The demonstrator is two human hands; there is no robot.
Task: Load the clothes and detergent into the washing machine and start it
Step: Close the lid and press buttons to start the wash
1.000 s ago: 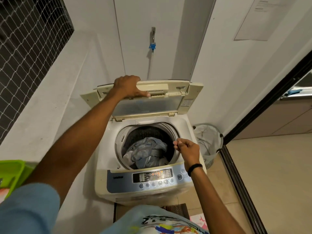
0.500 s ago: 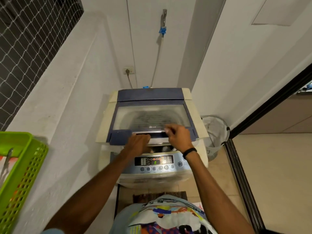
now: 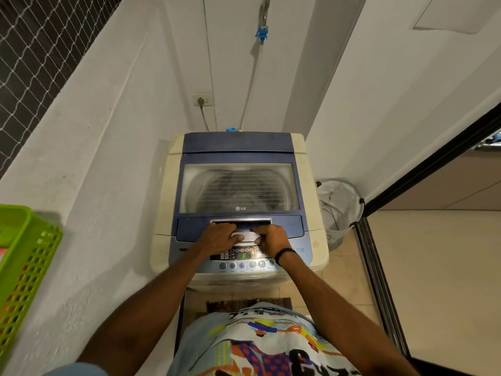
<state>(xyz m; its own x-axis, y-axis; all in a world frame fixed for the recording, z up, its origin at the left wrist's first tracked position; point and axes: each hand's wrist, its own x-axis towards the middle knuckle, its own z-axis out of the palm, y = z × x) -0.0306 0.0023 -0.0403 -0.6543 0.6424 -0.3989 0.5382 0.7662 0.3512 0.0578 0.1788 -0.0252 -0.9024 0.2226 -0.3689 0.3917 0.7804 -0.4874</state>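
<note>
The washing machine [image 3: 238,202] stands against the back wall with its lid [image 3: 238,185] down flat. The left hand [image 3: 217,238] and right hand [image 3: 272,238] lie side by side, fingers curled on the lid's front handle [image 3: 245,236], above the control panel [image 3: 244,256].

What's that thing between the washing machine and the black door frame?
A white laundry basket stands on the floor there, right beside the washing machine and against the black door frame. The head camera shows it.
</note>
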